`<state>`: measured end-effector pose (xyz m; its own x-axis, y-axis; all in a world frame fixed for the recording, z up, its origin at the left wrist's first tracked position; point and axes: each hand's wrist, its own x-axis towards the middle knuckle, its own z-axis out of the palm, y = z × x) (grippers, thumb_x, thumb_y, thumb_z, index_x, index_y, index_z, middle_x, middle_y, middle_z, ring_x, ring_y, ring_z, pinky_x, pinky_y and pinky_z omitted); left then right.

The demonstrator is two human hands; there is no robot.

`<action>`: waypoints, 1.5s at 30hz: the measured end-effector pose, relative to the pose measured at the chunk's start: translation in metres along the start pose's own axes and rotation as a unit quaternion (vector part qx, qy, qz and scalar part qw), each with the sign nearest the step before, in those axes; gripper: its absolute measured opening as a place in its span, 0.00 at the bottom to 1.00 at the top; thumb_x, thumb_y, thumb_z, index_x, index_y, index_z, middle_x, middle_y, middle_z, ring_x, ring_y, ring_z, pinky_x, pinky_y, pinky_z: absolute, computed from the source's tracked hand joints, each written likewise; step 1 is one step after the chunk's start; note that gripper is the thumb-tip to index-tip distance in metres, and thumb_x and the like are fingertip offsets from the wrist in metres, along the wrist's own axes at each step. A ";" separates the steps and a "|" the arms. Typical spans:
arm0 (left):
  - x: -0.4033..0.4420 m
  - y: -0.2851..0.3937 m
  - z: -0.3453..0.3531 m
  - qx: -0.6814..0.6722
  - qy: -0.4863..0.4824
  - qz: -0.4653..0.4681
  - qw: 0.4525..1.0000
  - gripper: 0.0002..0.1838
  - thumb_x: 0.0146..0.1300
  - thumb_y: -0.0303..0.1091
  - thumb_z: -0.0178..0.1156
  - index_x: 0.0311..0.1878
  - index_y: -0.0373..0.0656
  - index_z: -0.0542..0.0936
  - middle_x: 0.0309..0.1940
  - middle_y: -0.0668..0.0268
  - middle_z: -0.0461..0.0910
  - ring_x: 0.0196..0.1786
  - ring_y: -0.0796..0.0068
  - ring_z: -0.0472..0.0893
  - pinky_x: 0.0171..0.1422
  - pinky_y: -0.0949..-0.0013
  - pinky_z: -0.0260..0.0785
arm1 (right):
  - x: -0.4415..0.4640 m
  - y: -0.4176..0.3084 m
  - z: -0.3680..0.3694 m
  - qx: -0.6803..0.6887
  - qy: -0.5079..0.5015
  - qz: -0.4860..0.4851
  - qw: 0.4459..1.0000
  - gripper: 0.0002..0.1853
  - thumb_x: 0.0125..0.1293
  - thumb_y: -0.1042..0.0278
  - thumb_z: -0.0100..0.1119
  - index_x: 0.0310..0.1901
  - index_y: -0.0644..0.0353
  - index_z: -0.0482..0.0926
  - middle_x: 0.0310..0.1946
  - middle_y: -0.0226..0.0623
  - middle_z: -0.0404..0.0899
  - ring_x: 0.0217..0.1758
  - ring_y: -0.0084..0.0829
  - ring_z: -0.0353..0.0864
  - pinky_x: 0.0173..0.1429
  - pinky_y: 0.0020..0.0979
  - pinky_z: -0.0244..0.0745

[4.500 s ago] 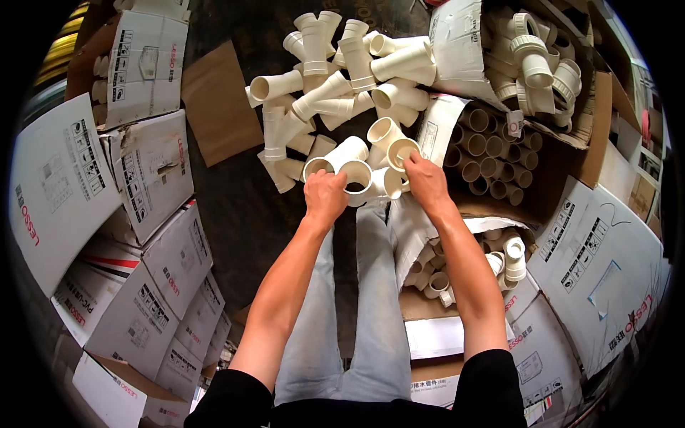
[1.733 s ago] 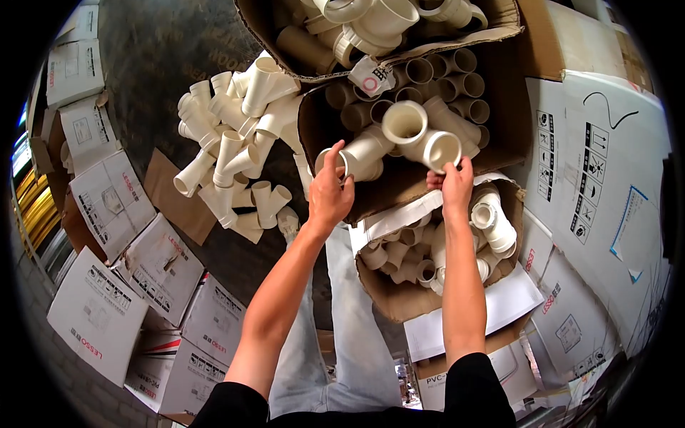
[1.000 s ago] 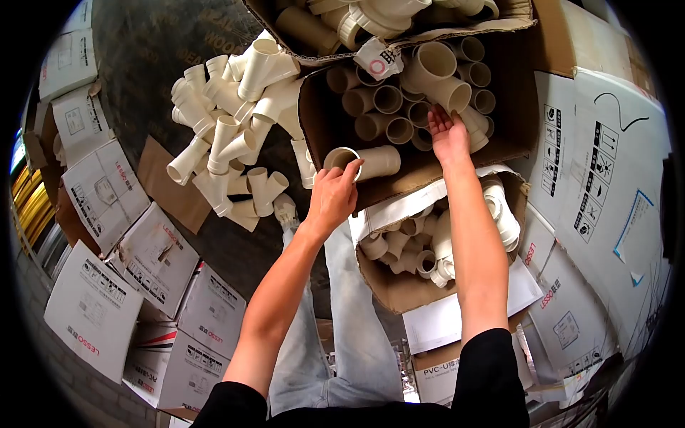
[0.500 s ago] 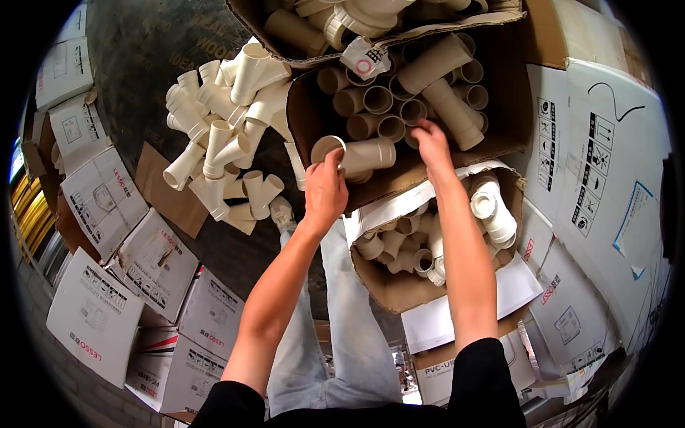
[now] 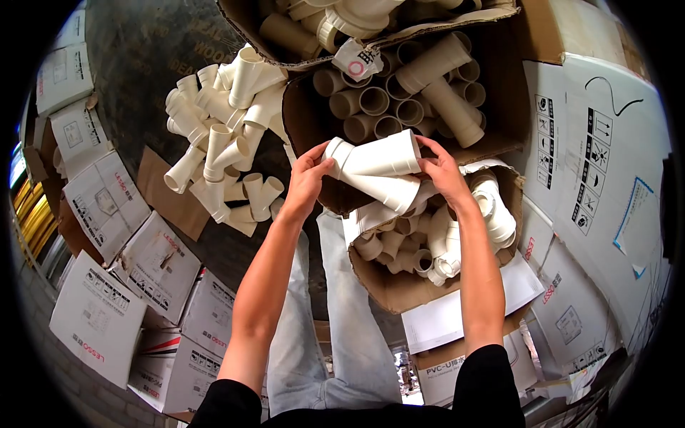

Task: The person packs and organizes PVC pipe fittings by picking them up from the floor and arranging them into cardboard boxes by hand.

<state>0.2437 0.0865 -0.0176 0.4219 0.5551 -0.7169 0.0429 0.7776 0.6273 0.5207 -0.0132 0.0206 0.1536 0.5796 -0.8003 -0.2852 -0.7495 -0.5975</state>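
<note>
A white Y-shaped pipe fitting (image 5: 378,162) is held between my two hands, above the near edge of an open cardboard box (image 5: 303,121). My left hand (image 5: 309,175) is closed on its single end. My right hand (image 5: 441,170) grips the rim at the opposite end, where the fitting splits into two branches. Behind it, several more pipe fittings (image 5: 374,100) stand and lie inside the box, open ends up. Two long fittings (image 5: 451,110) lie on top of them at the right.
Loose Y fittings (image 5: 221,135) are heaped on the dark floor at left. A smaller box (image 5: 374,282) of fittings stands nearest me, and another box (image 5: 428,32) is at the far end. White printed cartons (image 5: 107,203) line the left, with more cartons (image 5: 599,143) at right.
Both hands have drawn nearer to me with the Y fitting, lifting it out of the box. My right hand has left the box's inside and now grips the fitting's other end.
</note>
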 end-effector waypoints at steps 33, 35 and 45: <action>0.000 0.012 0.037 0.355 0.191 0.085 0.911 0.16 0.73 0.34 0.50 0.58 0.37 0.74 0.38 0.37 0.82 0.43 0.37 0.83 0.45 0.47 0.73 | -0.057 0.047 0.144 -0.143 0.128 0.123 0.974 0.11 0.70 0.62 0.60 0.49 0.57 0.82 0.30 0.34 0.86 0.32 0.35 0.85 0.38 0.37 0.78; 0.000 0.020 0.042 0.443 0.164 0.166 0.865 0.15 0.74 0.33 0.51 0.60 0.40 0.73 0.29 0.39 0.81 0.34 0.33 0.82 0.36 0.41 0.71 | -0.069 0.038 0.124 -0.281 0.255 -0.039 0.924 0.12 0.67 0.64 0.62 0.50 0.56 0.82 0.40 0.39 0.86 0.45 0.42 0.84 0.49 0.41 0.78; 0.012 -0.020 0.060 0.703 -0.069 0.261 0.658 0.08 0.62 0.26 0.55 0.45 0.40 0.73 0.21 0.56 0.81 0.24 0.53 0.83 0.25 0.54 0.74 | 0.016 0.063 0.049 -0.407 0.498 -0.096 0.760 0.33 0.61 0.65 0.65 0.69 0.63 0.69 0.74 0.52 0.66 0.85 0.58 0.39 0.84 0.50 0.47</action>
<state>0.3020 0.0602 -0.0207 0.7851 0.5307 -0.3193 0.6146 -0.6043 0.5070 0.4585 -0.0352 -0.0275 0.8731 0.4786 -0.0933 0.4513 -0.8656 -0.2169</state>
